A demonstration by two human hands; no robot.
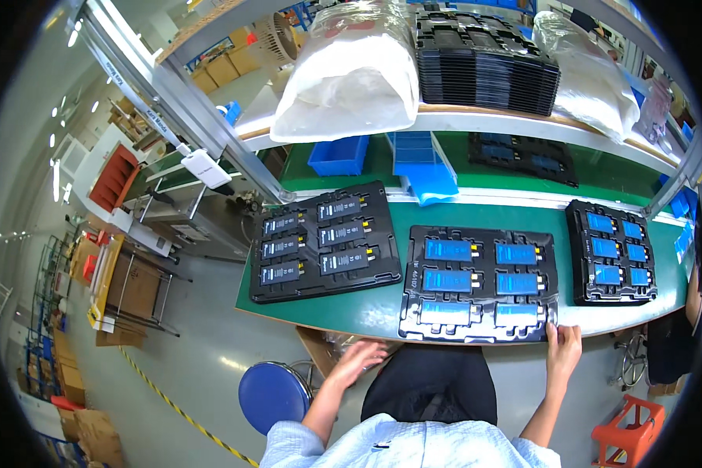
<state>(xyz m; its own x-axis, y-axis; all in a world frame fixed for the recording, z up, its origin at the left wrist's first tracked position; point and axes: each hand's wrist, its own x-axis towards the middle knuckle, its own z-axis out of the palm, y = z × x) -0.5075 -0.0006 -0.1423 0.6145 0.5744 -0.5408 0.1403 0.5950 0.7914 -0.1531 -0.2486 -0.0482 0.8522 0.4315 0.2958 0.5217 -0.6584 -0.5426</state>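
Observation:
In front of me a black plastic tray lies on the green bench, its near edge at the bench's front edge. Several flat blue battery-like packs with small yellow-and-white ends sit in its pockets. My right hand pinches the tray's near right corner. Away from the bench, over the floor left of my lap, my left hand holds nothing, its fingers stretched out. A second black tray with several dark packs lies tilted to the left. At the right, another black tray holds several blue packs.
Over the green bench runs a shelf with a tall stack of black trays and a white plastic bag. Behind are a blue bin and another loaded tray. A blue stool and a red stool stand below.

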